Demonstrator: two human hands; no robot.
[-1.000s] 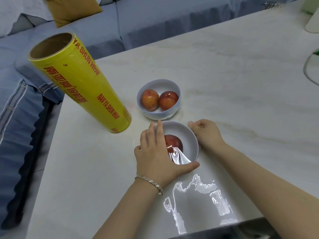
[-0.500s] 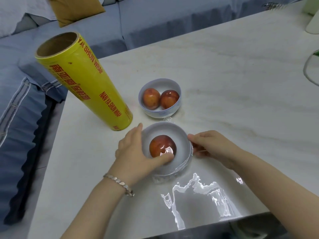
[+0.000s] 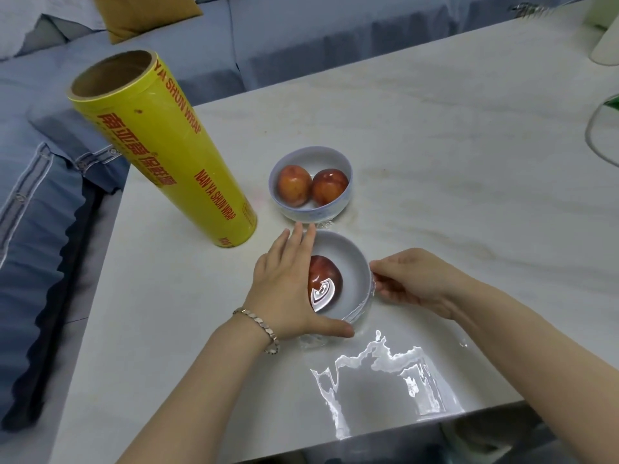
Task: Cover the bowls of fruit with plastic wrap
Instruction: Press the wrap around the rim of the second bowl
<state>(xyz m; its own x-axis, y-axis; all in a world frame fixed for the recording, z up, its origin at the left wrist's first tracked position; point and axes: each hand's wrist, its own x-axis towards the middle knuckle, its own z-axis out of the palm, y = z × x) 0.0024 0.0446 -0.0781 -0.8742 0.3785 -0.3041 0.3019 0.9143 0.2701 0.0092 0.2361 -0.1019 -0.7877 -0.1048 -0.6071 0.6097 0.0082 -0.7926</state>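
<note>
A single view, from a wide-angle camera worn on the person's head. It faces forward and steeply down onto the table from its near edge. Both forearms enter from the bottom of the frame and reach the left hand and right hand at the near bowl, just below centre and close to the lens. The roll appears at left, leaning toward the top corner. The sofa runs along the top, beyond the table's far edge.
</note>
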